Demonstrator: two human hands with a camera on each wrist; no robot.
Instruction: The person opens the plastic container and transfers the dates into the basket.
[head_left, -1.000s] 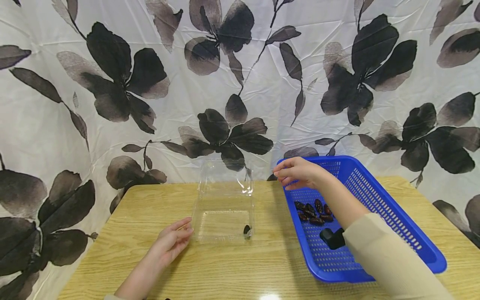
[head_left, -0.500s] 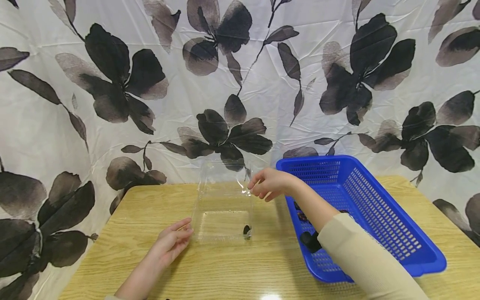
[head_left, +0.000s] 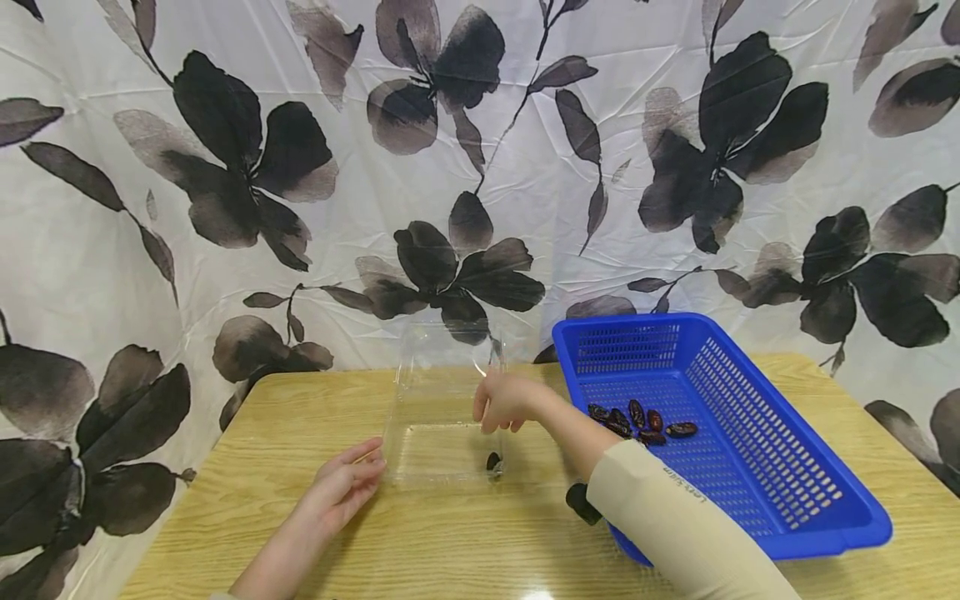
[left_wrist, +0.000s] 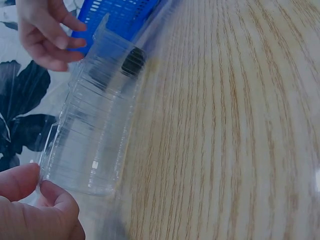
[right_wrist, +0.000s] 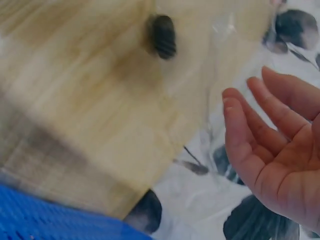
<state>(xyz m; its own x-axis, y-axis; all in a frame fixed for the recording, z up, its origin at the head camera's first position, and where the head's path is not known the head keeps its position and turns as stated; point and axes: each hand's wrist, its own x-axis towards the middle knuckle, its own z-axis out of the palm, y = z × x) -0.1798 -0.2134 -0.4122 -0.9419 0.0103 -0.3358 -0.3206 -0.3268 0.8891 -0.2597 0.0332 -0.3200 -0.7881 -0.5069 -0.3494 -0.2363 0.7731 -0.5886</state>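
Note:
A clear plastic clamshell container (head_left: 442, 450) stands on the table with its lid raised at the back. One dark date (head_left: 493, 461) lies in its front right corner. At the container's left edge, my left hand (head_left: 347, 483) pinches the rim between thumb and finger, as the left wrist view (left_wrist: 40, 205) shows. My right hand (head_left: 510, 402) hovers over the container's right side, fingers loosely bent. In the right wrist view, nothing shows between the fingers of the right hand (right_wrist: 280, 145). Several brown dates (head_left: 637, 417) lie in the blue basket (head_left: 795, 417), partly behind the right forearm.
The blue perforated basket takes up the right part of the wooden table (head_left: 450, 542). A floral cloth (head_left: 570, 167) hangs right behind the table. A black wrist camera (head_left: 582, 503) on the right arm sits near the basket's left wall.
My right hand has moved left from over the basket, past the raised lid, and then lower to the container's right side. The left hand stays at the container's left edge.

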